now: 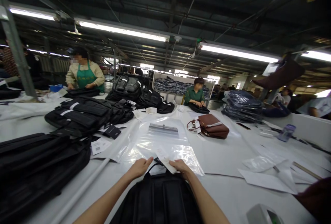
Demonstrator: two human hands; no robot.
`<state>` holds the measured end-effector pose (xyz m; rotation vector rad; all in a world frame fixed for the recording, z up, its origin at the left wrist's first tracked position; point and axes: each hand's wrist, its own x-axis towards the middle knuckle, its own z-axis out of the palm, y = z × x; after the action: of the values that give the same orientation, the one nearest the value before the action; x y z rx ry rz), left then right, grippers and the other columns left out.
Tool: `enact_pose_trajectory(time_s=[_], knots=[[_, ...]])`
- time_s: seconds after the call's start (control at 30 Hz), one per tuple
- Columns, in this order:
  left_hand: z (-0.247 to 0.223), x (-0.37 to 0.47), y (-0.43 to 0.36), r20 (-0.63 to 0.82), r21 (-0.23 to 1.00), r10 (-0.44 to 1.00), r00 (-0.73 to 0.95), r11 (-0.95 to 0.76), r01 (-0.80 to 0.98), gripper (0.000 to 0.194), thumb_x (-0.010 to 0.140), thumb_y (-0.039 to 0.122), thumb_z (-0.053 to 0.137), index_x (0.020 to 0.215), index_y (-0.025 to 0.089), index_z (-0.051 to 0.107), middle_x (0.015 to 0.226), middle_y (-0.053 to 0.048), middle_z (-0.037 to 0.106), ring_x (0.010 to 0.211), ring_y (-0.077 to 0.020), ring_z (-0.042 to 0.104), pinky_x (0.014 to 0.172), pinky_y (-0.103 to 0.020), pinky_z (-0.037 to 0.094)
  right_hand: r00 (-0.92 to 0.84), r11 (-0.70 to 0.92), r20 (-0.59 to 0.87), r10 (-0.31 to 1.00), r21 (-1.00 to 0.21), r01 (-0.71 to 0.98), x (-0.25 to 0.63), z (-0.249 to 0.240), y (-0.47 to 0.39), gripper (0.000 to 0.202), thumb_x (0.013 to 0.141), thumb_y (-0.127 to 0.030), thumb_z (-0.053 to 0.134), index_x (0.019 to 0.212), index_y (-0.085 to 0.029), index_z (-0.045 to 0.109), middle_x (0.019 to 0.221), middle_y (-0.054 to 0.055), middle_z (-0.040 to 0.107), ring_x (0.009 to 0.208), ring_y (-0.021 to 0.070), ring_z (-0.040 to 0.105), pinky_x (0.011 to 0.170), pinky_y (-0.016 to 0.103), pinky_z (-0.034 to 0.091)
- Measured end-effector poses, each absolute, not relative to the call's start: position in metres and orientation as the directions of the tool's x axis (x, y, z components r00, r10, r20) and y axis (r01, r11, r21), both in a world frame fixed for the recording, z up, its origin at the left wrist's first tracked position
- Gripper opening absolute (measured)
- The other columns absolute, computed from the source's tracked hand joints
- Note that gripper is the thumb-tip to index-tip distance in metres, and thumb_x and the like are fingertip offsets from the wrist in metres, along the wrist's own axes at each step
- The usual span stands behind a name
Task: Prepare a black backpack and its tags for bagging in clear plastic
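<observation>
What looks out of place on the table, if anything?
Mildly odd: the brown, boxy, leather-look handbag, right of the flat, clear plastic bag, contrasts with the black, panelled backpack in the foreground and the black backpacks piled at left. I see no spill or obvious damage.

Overhead tubes (pixel 122 31) glow beneath a dim roof (pixel 144 0).

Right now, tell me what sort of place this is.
Probably a bag factory floor: black backpacks piled on a white worktable, a clear plastic bag laid flat, and fluorescent tube lights overhead.
</observation>
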<state>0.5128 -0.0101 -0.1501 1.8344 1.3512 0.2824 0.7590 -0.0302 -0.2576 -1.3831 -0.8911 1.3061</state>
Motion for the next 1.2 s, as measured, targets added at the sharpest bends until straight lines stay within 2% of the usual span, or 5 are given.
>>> enact_pose_trajectory(time_s=[0.17,0.53,0.83,1.07,1.2], knots=[[-0.183,0.581,0.041,-0.536,0.735,0.715,0.448,0.135,0.664,0.070,0.065,0.084,0.035,0.071,0.017,0.053,0.065,-0.010,0.065,0.072,-0.0254,0.061,0.064,-0.035,0.044,0.130,-0.148,-0.183,0.975,-0.960,-0.238,0.757,-0.244,-0.032,0.050,0.057,-0.043,0.077,0.095,-0.013,0.062,0.075,0.004,0.071,0.065,0.0184,0.064,0.064,0.030,0.047],[-0.199,0.601,0.054,-0.512,0.856,0.599,0.616,0.291,0.427,0.063,0.064,0.075,0.056,0.088,0.016,0.057,0.084,-0.008,0.065,0.074,-0.0216,0.063,0.061,-0.032,0.046,0.147,-0.042,-0.111,0.983,-0.912,-0.408,0.751,-0.243,-0.044,0.064,0.051,-0.048,0.079,0.101,-0.014,0.059,0.080,0.007,0.071,0.075,0.0243,0.066,0.070,0.034,0.047],[-0.157,0.619,0.047,0.038,0.975,0.759,0.650,-0.172,0.143,0.038,0.081,0.045,0.056,0.099,0.012,0.059,0.095,-0.009,0.065,0.084,-0.0205,0.061,0.075,-0.034,0.048,0.203,-0.173,-0.263,0.943,-0.911,-0.376,0.755,-0.220,-0.052,0.032,0.061,-0.038,0.074,0.078,-0.013,0.064,0.061,0.005,0.066,0.054,0.0182,0.060,0.055,0.029,0.045],[-0.139,0.577,-0.041,0.299,0.747,0.512,0.805,-0.651,0.137,0.026,0.081,0.026,0.052,0.104,0.023,0.064,0.111,-0.006,0.062,0.107,-0.0267,0.050,0.101,-0.041,0.030,0.031,-0.318,-0.377,0.926,-0.820,-0.476,0.742,-0.179,-0.092,0.050,0.079,-0.062,0.044,0.071,-0.015,0.059,0.056,0.004,0.060,0.049,0.0146,0.055,0.049,0.027,0.044],[-0.151,0.559,-0.077,0.250,0.553,0.339,0.907,-0.819,0.154,0.060,0.064,0.004,0.050,0.121,0.020,0.053,0.124,-0.009,0.053,0.115,-0.0270,0.045,0.102,-0.039,0.031,-0.013,-0.369,-0.411,0.912,-0.804,-0.467,0.725,-0.183,-0.118,0.033,0.068,-0.047,0.068,0.069,-0.016,0.059,0.055,0.001,0.060,0.051,0.0137,0.056,0.054,0.025,0.045]])
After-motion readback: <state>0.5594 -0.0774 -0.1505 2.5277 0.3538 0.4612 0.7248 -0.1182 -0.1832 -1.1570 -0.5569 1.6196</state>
